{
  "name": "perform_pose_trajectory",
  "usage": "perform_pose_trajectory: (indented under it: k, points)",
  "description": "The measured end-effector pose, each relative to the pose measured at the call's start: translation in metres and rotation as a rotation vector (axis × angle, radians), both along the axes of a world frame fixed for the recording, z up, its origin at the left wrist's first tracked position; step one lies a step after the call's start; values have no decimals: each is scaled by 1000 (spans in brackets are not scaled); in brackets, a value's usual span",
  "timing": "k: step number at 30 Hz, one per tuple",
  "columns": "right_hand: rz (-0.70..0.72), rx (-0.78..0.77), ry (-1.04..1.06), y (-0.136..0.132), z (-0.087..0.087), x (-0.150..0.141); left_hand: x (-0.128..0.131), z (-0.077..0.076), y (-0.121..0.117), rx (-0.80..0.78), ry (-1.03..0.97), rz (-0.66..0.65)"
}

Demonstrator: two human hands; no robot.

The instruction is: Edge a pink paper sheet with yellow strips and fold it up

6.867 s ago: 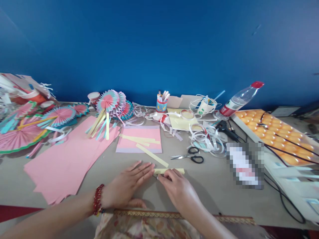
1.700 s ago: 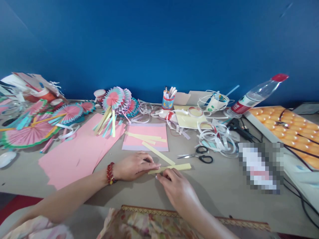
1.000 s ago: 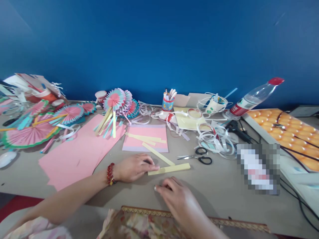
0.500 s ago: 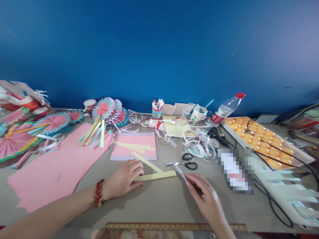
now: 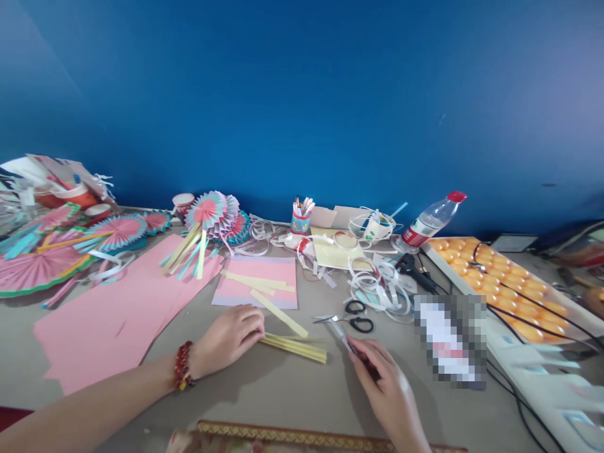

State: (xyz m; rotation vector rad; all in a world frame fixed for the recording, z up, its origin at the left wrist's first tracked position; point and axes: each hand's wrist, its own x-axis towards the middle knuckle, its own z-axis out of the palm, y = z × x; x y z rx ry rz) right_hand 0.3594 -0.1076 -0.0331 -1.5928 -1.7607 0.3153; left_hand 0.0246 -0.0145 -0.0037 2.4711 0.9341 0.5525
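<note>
My left hand (image 5: 231, 336) rests on the table with its fingers closed on the left end of a folded yellow paper strip (image 5: 297, 346), which lies tilted down to the right. My right hand (image 5: 384, 387) is closed on a thin silvery tool (image 5: 341, 330) with a dark handle. Its tip points up and left, just right of the strip's free end. Black-handled scissors (image 5: 355, 319) lie just beyond the tool. A loose yellow strip (image 5: 278, 313) lies above the folded one.
A pink sheet (image 5: 257, 290) carrying yellow strips and larger pink paper (image 5: 117, 314) lie to the left. Paper fans (image 5: 207, 211) stand behind. There are also a pen cup (image 5: 299, 220), white paper curls (image 5: 377, 286), a bottle (image 5: 431, 217), an orange-ball tray (image 5: 509, 277) and cables at the right.
My right hand left the yellow strip, moved right and took up the thin silvery tool. My left hand stayed on the strip's left end, and the strip now tilts down to the right.
</note>
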Motion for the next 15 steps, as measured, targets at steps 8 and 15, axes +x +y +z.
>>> perform_pose_trajectory:
  k: [8, 15]
  points:
    - [-13, -21, -13, 0, -1, -1, -9, 6, 8, -48, -125, 73]
    - [-31, 12, -58, 0, -2, -1, -18, 23, 46, 258, 47, 275]
